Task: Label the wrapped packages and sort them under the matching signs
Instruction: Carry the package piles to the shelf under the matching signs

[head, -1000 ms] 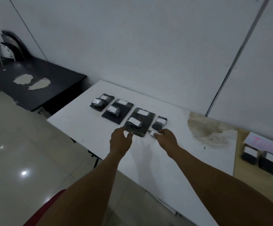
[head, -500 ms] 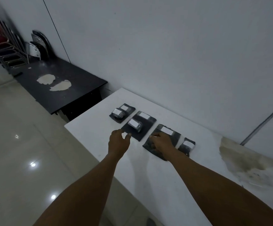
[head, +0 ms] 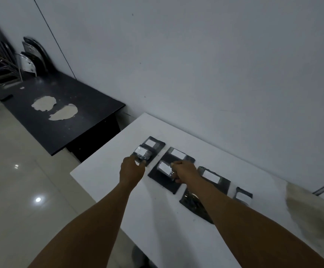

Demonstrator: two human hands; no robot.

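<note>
Several flat black wrapped packages with white labels lie in a row on the white table (head: 157,225). On the leftmost package (head: 156,146) sits a small silvery wrapped bundle (head: 142,152); my left hand (head: 131,169) touches its near edge with the fingertips. A second silvery bundle (head: 164,168) with a white label lies on the second black package (head: 162,178); my right hand (head: 185,171) pinches its right end. Behind my right arm lie a third black package (head: 213,177) and a small fourth one (head: 242,196).
A black side table (head: 60,120) with pale peeled patches stands to the left, stacked chairs (head: 4,68) behind it. The wall runs close behind the white table. A stained patch (head: 308,209) marks the table's right end. Shiny floor lies left of the table.
Both hands have shifted left along the row: the left from the second package to the leftmost bundle, the right from the third package to the second bundle. The camera turned left too.
</note>
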